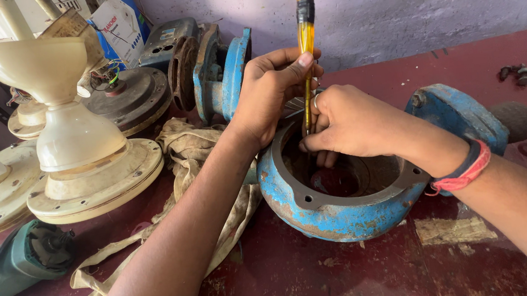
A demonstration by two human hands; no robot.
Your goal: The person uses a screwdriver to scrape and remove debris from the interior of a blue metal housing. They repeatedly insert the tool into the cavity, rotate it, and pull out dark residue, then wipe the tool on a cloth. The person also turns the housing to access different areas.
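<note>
Head view: screwdriver (305, 45) upright between left hand (268, 89), right hand (349, 122), over pump casing (340, 192).

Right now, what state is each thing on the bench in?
Blue pump casing: open, rusty, paint chipped.
Yellow-handled screwdriver: upright, tip down inside the casing.
Left hand: gripping the screwdriver.
Right hand: steadying the shaft.
Ceiling fan motor: dismantled, bladeless.
Angle grinder: lying idle.

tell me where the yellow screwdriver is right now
In the head view the yellow screwdriver stands upright at top centre, gripped by the left hand and right hand, its tip down inside the blue pump casing.
</note>
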